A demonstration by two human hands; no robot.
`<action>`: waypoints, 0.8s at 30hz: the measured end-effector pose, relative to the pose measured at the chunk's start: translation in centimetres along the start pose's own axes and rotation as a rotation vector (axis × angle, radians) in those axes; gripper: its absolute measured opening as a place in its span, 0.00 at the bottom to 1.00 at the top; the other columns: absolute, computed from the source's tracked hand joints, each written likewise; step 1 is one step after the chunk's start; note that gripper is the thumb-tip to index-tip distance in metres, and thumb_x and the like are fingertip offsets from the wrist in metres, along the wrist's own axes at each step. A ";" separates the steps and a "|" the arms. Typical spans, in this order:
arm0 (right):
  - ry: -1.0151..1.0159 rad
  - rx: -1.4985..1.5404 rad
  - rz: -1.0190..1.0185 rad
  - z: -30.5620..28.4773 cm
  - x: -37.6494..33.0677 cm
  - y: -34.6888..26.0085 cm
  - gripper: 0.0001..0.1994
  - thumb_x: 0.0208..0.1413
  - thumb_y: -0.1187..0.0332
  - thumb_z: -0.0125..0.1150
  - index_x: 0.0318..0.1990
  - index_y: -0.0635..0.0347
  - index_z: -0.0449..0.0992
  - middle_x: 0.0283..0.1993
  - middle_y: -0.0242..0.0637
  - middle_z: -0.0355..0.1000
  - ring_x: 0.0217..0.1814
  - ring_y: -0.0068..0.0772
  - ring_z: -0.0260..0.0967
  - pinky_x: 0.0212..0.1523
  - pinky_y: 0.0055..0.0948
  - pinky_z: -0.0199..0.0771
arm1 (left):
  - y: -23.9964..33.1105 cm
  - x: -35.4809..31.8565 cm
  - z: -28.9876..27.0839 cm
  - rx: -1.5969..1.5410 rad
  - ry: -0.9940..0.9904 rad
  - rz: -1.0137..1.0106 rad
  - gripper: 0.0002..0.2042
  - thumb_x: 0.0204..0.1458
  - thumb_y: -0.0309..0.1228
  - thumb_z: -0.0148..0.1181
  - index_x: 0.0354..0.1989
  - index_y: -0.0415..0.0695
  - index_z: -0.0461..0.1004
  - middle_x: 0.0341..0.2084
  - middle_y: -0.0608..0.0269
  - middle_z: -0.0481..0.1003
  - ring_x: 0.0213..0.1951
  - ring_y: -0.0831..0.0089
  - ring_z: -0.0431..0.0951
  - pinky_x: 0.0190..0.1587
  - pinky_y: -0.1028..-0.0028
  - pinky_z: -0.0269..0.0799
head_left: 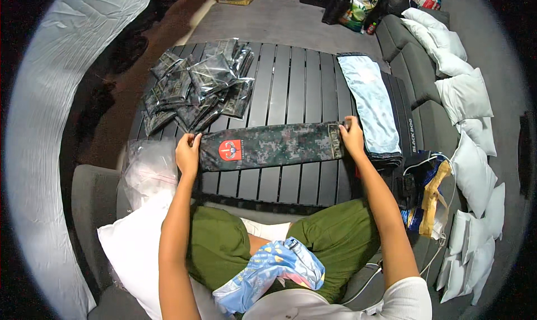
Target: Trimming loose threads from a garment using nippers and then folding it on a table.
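Observation:
A long folded camouflage garment (279,145) with a red patch near its left end lies across the near part of a dark slatted table (291,85). My left hand (188,152) grips its left end. My right hand (352,136) pinches its right end. The cloth is stretched flat between both hands.
A heap of several bagged camouflage items (196,88) sits at the table's far left. A folded pale blue cloth (372,104) lies on a dark stack at the right. Clear plastic bags (148,169) rest by my left arm. White pillows (464,96) line the grey sofa on the right.

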State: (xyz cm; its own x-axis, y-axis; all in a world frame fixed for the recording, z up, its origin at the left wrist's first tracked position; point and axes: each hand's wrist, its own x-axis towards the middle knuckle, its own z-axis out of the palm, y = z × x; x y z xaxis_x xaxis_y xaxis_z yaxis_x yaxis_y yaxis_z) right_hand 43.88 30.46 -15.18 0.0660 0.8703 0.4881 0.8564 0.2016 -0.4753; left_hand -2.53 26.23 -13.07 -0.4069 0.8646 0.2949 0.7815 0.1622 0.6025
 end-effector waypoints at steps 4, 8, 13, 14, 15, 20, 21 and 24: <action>-0.076 0.233 0.425 -0.8 0.4 0.9 0.13 0.39 0.66 0.63 0.29 0.66 0.70 0.19 0.36 0.69 0.23 0.28 0.65 0.29 0.27 0.65 | -0.6 0.3 -0.6 -0.131 0.024 -0.036 0.15 0.43 0.40 0.59 0.23 0.37 0.73 0.17 0.56 0.72 0.20 0.67 0.71 0.27 0.70 0.65; -0.172 0.323 0.619 -2.3 1.1 0.9 0.11 0.38 0.65 0.64 0.22 0.65 0.73 0.19 0.31 0.68 0.22 0.21 0.63 0.26 0.23 0.65 | 0.3 0.3 -2.2 -0.217 -0.026 -0.139 0.16 0.41 0.38 0.62 0.18 0.34 0.73 0.13 0.58 0.72 0.15 0.71 0.69 0.22 0.71 0.64; -0.237 0.689 0.681 -6.3 1.9 0.3 0.09 0.43 0.65 0.61 0.24 0.62 0.72 0.18 0.27 0.65 0.18 0.18 0.61 0.18 0.17 0.60 | 0.8 -0.3 -6.1 -0.492 -0.391 -0.500 0.11 0.41 0.37 0.62 0.25 0.41 0.75 0.11 0.71 0.68 0.14 0.82 0.64 0.19 0.80 0.61; -0.291 0.907 0.734 -7.1 1.8 0.3 0.08 0.44 0.66 0.60 0.25 0.61 0.71 0.18 0.26 0.65 0.19 0.19 0.61 0.18 0.17 0.61 | 0.6 -0.6 -6.9 -0.764 -0.574 -0.688 0.10 0.41 0.37 0.62 0.28 0.43 0.75 0.12 0.75 0.66 0.15 0.84 0.63 0.20 0.82 0.60; -0.382 1.088 0.788 -8.1 1.7 0.3 0.05 0.46 0.68 0.58 0.29 0.58 0.70 0.23 0.27 0.67 0.23 0.18 0.63 0.28 0.19 0.63 | 0.6 -0.9 -7.2 -0.786 -0.608 -0.728 0.10 0.41 0.37 0.62 0.31 0.48 0.73 0.16 0.77 0.67 0.19 0.85 0.64 0.22 0.82 0.61; -0.457 1.339 0.946 -10.5 0.0 0.3 0.04 0.47 0.70 0.56 0.30 0.58 0.71 0.30 0.32 0.70 0.33 0.27 0.67 0.38 0.30 0.64 | 1.5 -1.9 -8.5 -1.025 -0.622 -0.862 0.10 0.41 0.38 0.63 0.29 0.48 0.72 0.22 0.71 0.71 0.26 0.81 0.70 0.26 0.81 0.64; -0.456 1.319 0.913 -10.6 -0.2 -1.2 0.04 0.46 0.70 0.57 0.29 0.58 0.71 0.29 0.31 0.70 0.32 0.25 0.67 0.35 0.29 0.66 | 1.3 -2.0 -8.9 -1.103 -0.621 -0.905 0.10 0.41 0.38 0.63 0.28 0.47 0.72 0.24 0.68 0.72 0.27 0.78 0.71 0.27 0.80 0.65; -0.452 1.295 0.807 -12.8 -0.5 -3.6 0.05 0.47 0.70 0.57 0.31 0.59 0.70 0.28 0.28 0.69 0.31 0.22 0.67 0.35 0.26 0.67 | 1.0 -3.1 -10.4 -1.176 -0.745 -0.951 0.12 0.40 0.38 0.63 0.29 0.46 0.72 0.26 0.64 0.73 0.29 0.74 0.72 0.32 0.77 0.68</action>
State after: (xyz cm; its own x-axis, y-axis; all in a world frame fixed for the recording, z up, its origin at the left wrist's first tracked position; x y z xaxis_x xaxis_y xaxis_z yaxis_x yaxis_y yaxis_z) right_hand 47.35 23.53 -4.31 -0.0857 0.9419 -0.3248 -0.3376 -0.3342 -0.8800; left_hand -5.40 18.74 -5.70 0.0721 0.7519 -0.6553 -0.4841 0.6008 0.6361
